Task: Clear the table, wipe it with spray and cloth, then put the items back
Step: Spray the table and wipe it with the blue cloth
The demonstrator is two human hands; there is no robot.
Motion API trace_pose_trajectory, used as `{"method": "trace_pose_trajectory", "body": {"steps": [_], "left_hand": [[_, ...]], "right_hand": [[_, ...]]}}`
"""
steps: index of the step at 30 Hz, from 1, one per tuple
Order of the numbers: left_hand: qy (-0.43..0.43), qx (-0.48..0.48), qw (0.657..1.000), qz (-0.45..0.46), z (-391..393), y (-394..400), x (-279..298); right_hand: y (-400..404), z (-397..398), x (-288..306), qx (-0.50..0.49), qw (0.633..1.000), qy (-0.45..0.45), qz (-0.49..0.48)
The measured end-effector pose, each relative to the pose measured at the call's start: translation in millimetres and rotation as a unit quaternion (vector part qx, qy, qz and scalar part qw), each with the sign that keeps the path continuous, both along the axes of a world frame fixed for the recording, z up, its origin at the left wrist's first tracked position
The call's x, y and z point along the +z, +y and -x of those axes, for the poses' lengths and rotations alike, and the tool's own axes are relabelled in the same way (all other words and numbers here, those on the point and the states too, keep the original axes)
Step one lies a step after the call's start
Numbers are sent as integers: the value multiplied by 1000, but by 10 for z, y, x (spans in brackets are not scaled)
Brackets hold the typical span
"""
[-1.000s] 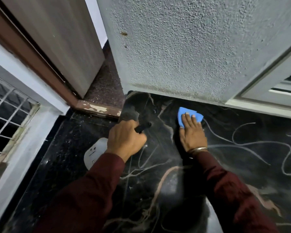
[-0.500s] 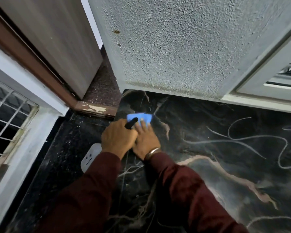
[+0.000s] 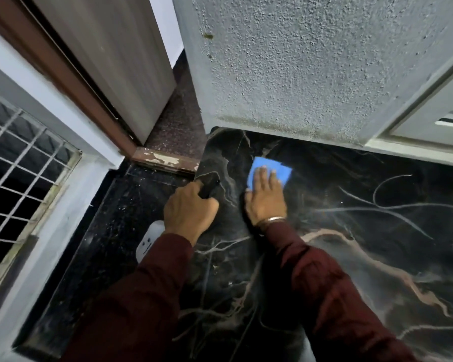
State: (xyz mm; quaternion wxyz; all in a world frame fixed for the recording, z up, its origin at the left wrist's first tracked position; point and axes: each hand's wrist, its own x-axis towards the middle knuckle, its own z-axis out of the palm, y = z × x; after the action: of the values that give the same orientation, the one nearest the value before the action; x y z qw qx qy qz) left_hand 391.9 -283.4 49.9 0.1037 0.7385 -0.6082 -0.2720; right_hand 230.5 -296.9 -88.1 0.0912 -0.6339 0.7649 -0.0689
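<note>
- the right hand (image 3: 266, 197) lies flat with straight fingers pressing the blue cloth (image 3: 270, 169) onto the black marbled table (image 3: 377, 244), near the table's far edge where it meets the rough grey wall (image 3: 298, 61).
- the left hand (image 3: 190, 212) is curled round the dark trigger head of the spray bottle (image 3: 149, 240); the bottle's white body hangs below the wrist, over the speckled ledge (image 3: 110, 231) by the table's left edge.
- judgement: this is the wiping step; no items show on the part of the table in view, so the clearing looks done and the putting back is not yet begun.
- to do it well, keep the palm spread so the whole cloth bears on the stone, and draw it in overlapping strokes along the far edge, then work back towards the near edge.
- take the cloth right into the far left corner, next to the chipped brown door frame (image 3: 165, 160), where grime likely gathers.
- hold the bottle away from the wiped part of the table, so it drips nothing there.
- the glossy top likely shows streaks; refolding the cloth to a dry face would help.
</note>
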Motion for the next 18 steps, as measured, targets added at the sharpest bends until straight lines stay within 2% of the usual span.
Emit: {"method": "trace_pose_trajectory", "body": {"steps": [2,4,6,7,9,11,13,15,17,18], "left_hand": [[4,5,1000,2,-36,31,3],[11,10,1000,21,-96,46,9],[12,2,1000,25,-144,66,31],[13,-3,1000,23,-160,69,39],[19,-12,1000,17,-181,64,29],[22,-23,999,24,-203,86,12],[25,-29,999,34,-230,114,-7],[24,-37,999,24,-196,140,20],[20,-55,998,14,-113,169,71],[21,-65,998,14,-52,172,93]], "right_hand": [[150,-561,8,123,992,-6,-9],[458,-943,65,262,964,-17,-32],[719,-875,106,340,940,-13,-20],[773,-684,112,342,940,2,-3],[770,-165,110,269,963,23,1],[727,414,64,126,992,26,-4],[748,806,47,1,999,29,-22],[754,780,67,-82,996,11,-25],[786,365,88,-76,997,4,14],[833,85,94,-28,999,1,29]]}}
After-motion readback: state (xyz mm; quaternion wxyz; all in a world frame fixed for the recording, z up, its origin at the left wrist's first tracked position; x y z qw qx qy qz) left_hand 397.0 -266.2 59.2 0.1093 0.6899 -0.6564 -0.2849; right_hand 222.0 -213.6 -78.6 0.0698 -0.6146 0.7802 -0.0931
